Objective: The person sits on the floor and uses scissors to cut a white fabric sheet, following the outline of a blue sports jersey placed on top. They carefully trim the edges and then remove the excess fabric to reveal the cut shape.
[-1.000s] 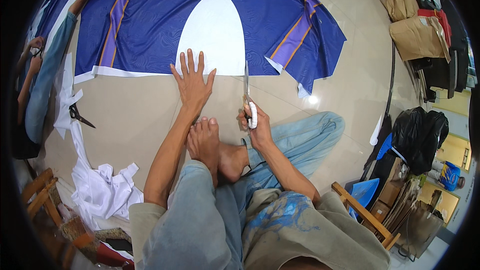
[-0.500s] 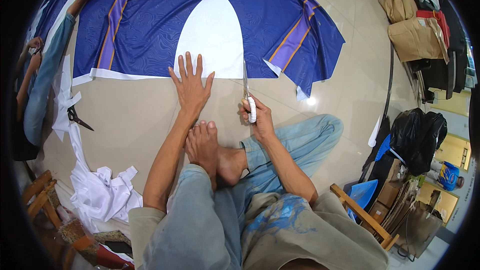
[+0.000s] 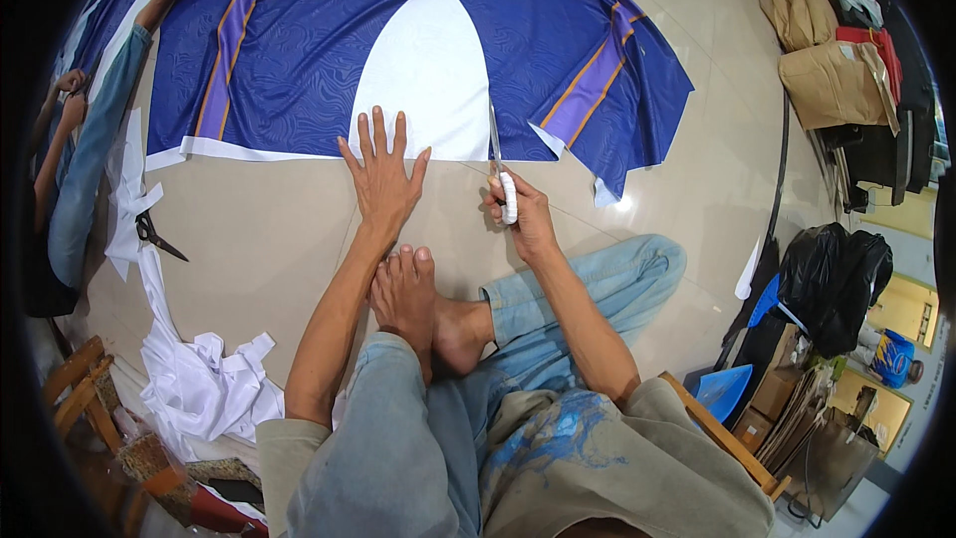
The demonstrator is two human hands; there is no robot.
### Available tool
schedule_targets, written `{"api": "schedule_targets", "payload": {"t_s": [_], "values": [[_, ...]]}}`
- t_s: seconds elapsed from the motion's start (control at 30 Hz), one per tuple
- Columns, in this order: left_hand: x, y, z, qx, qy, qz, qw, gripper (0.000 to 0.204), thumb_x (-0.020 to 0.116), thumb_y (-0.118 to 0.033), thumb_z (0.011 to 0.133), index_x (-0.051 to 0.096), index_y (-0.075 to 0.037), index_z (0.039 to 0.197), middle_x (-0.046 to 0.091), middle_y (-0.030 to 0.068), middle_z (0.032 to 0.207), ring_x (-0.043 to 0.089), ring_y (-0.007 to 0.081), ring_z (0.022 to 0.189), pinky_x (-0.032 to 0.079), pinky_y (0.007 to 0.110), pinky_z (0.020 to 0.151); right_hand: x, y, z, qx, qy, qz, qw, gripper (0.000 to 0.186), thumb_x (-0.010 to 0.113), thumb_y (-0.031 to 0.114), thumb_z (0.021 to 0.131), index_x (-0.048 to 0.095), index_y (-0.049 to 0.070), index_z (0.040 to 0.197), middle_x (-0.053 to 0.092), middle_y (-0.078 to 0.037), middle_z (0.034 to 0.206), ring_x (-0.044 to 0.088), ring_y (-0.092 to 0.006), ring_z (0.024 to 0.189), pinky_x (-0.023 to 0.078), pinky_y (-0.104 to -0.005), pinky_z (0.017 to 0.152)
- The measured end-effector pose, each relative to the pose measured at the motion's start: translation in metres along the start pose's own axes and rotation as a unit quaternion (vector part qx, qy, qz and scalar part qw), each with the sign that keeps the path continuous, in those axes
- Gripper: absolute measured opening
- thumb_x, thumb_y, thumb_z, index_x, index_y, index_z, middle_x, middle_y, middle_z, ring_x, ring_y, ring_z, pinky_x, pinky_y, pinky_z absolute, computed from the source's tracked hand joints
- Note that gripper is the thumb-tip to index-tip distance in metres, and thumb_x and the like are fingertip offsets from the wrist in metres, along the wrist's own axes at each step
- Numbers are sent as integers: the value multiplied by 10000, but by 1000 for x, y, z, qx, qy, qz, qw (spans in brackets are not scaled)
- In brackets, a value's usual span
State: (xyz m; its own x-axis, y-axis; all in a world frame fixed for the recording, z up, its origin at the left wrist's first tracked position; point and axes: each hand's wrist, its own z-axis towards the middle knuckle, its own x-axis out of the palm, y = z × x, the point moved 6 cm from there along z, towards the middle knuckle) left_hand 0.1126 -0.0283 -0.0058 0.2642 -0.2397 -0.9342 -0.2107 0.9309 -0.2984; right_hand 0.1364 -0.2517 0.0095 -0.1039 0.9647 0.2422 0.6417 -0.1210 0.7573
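Spread over the tiled floor in front of me is navy blue printed fabric [image 3: 289, 60] with purple and orange stripes. A white pointed section [image 3: 423, 70] lies between its two blue parts. My left hand [image 3: 386, 174] rests flat with fingers spread on the lower edge of that white section. My right hand [image 3: 528, 214] grips a pair of scissors [image 3: 509, 197] with white-wrapped handles. Their blades point away from me along the boundary between the white section and the right blue part [image 3: 568, 50]. That blue part has a folded, ragged lower corner.
Black scissors [image 3: 154, 236] lie at the left beside white fabric scraps [image 3: 204, 379]. Another person's jean-clad leg [image 3: 90, 159] and hands [image 3: 70, 100] are at the far left. Brown paper packages [image 3: 836, 85], a black plastic bag [image 3: 835, 284] and a blue dustpan [image 3: 722, 389] stand along the right.
The scissors and my right hand have moved slightly forward along the white section's right edge. My left hand stays pressed on the fabric. The view has shifted slightly.
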Motion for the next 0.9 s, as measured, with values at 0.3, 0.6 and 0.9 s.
{"api": "schedule_targets", "payload": {"t_s": [0.3, 0.6, 0.9], "values": [[-5, -3, 1, -6, 1, -3, 1000, 684, 528, -471, 1002, 377, -106, 1560, 184, 184, 1666, 61, 386, 1552, 29, 700, 1175, 5, 24, 26, -18, 13, 3, 1000, 489, 707, 139, 917, 587, -28, 1361, 658, -65, 781, 579, -93, 610, 460, -226, 563], [-4, -1, 1, -7, 3, -2, 1000, 681, 542, -452, 999, 368, -115, 1566, 173, 183, 1671, 71, 388, 1551, 46, 708, 1169, 3, 43, 41, -3, 38, -29, 999, 469, 713, 174, 925, 608, -24, 1338, 660, -59, 778, 569, -92, 600, 446, -223, 561], [-1, 0, 1, -15, 32, 0, 999, 705, 511, -485, 1004, 334, -121, 1581, 151, 198, 1673, 45, 395, 1555, 5, 714, 1164, 9, 57, 61, 14, 33, -59, 998, 464, 729, 178, 918, 618, 6, 1334, 636, -42, 750, 549, -85, 585, 414, -221, 541]]}}
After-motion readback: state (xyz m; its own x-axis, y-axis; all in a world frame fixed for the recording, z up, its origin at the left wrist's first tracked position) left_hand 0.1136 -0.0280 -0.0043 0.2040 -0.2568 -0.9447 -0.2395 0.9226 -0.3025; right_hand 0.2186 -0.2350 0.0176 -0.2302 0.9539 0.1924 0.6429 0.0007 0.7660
